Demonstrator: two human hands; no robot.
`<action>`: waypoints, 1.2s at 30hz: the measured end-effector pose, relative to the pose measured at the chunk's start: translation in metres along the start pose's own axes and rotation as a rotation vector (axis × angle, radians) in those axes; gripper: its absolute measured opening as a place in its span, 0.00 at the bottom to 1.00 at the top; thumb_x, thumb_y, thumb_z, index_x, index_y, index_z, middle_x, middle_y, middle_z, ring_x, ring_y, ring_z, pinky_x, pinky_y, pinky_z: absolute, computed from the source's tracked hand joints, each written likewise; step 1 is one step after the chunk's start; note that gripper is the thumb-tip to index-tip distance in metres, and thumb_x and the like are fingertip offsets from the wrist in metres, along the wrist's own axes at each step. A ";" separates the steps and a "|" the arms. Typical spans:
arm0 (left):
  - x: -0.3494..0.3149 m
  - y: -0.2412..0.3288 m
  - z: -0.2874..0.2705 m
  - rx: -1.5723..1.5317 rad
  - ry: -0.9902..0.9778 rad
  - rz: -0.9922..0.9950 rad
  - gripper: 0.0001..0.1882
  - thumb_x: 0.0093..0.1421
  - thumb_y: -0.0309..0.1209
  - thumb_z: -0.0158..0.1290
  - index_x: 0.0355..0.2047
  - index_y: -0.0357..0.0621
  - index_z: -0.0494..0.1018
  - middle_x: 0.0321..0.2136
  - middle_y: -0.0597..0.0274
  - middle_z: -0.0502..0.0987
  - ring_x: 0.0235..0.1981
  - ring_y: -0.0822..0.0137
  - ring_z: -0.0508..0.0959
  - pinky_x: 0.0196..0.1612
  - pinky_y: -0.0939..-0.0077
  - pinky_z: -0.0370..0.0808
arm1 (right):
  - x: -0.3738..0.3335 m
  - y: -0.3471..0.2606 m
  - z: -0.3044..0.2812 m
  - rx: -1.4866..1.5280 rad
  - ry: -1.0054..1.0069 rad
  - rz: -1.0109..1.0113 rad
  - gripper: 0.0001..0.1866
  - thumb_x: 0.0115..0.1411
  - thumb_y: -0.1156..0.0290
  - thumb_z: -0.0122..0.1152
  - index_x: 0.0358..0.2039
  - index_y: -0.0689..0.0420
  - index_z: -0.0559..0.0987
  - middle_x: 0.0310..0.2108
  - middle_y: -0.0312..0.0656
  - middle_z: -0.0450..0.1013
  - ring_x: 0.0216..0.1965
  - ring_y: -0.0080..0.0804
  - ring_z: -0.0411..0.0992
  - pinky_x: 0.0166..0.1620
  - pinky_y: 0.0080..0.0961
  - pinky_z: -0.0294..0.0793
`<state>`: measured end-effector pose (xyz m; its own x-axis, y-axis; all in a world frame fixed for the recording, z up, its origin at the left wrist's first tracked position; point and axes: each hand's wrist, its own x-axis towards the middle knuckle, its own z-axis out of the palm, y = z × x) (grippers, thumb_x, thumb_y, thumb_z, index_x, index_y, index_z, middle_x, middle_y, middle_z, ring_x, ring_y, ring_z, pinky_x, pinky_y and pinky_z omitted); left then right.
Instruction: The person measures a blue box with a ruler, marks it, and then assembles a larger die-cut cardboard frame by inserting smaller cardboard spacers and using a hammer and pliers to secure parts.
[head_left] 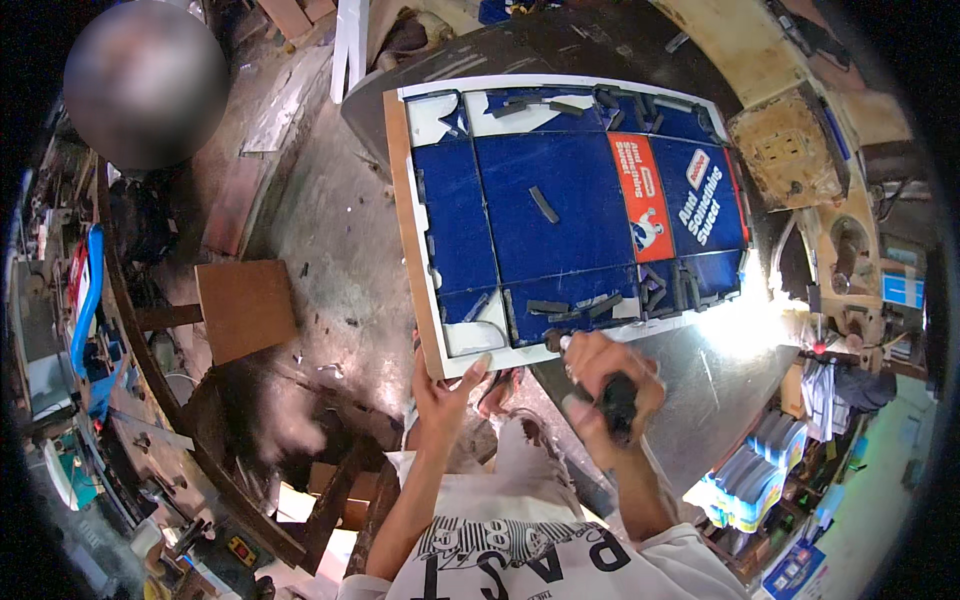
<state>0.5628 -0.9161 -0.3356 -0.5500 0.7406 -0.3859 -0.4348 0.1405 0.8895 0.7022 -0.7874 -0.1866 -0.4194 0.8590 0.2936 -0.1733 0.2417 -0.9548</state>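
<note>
A large rectangular board (pixel 510 355) with a white rim and a brown left edge lies tilted before me. Its face carries a blue printed sheet (pixel 545 235) with an orange panel, crossed by dark lines. Short dark strips (pixel 543 204) are scattered over the sheet, mostly along its far and near sides. My left hand (pixel 447 397) grips the near left corner, thumb on the rim. At the near edge, my right hand (pixel 612 385) is closed around a tool with a dark rounded end (pixel 619 408); its kind is unclear, being mostly hidden and blurred.
A dark round-edged table (pixel 690 390) supports the board. To the left are a brown square panel (pixel 245 310) and a curved dark rim (pixel 150 340). A worn, yellowish machine part (pixel 787 150) stands close on the right, near a bright light. Stacked packs (pixel 755 475) sit lower right.
</note>
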 end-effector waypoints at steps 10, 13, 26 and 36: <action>-0.003 0.020 0.007 -0.059 0.064 -0.141 0.26 0.52 0.19 0.65 0.51 0.38 0.69 0.42 0.60 0.77 0.44 0.68 0.78 0.48 0.73 0.77 | -0.014 0.005 -0.001 -0.003 -0.101 0.016 0.12 0.47 0.65 0.58 0.28 0.55 0.66 0.30 0.38 0.67 0.31 0.32 0.65 0.36 0.35 0.63; -0.001 0.025 0.000 -0.038 0.024 -0.114 0.25 0.52 0.20 0.65 0.49 0.38 0.69 0.40 0.61 0.78 0.44 0.69 0.78 0.48 0.73 0.76 | -0.036 0.019 -0.110 0.336 0.200 0.265 0.13 0.48 0.64 0.59 0.30 0.53 0.66 0.28 0.35 0.63 0.28 0.30 0.62 0.36 0.33 0.63; -0.003 0.026 0.004 -0.033 -0.005 -0.221 0.26 0.56 0.21 0.62 0.54 0.38 0.65 0.48 0.55 0.74 0.47 0.60 0.78 0.48 0.63 0.82 | -0.020 0.022 -0.070 0.714 0.277 -0.054 0.22 0.53 0.44 0.48 0.26 0.53 0.69 0.23 0.36 0.63 0.25 0.32 0.59 0.36 0.33 0.63; -0.017 0.010 -0.006 -0.017 -0.046 -0.255 0.20 0.57 0.20 0.61 0.49 0.34 0.69 0.42 0.56 0.78 0.42 0.64 0.80 0.42 0.68 0.83 | 0.053 -0.109 -0.145 0.351 0.500 -0.348 0.16 0.44 0.65 0.58 0.32 0.60 0.73 0.29 0.43 0.64 0.38 0.41 0.66 0.48 0.37 0.68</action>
<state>0.5636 -0.9312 -0.3213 -0.3885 0.7115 -0.5855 -0.5674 0.3160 0.7604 0.8277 -0.7033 -0.0738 0.1578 0.8830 0.4421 -0.5361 0.4526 -0.7126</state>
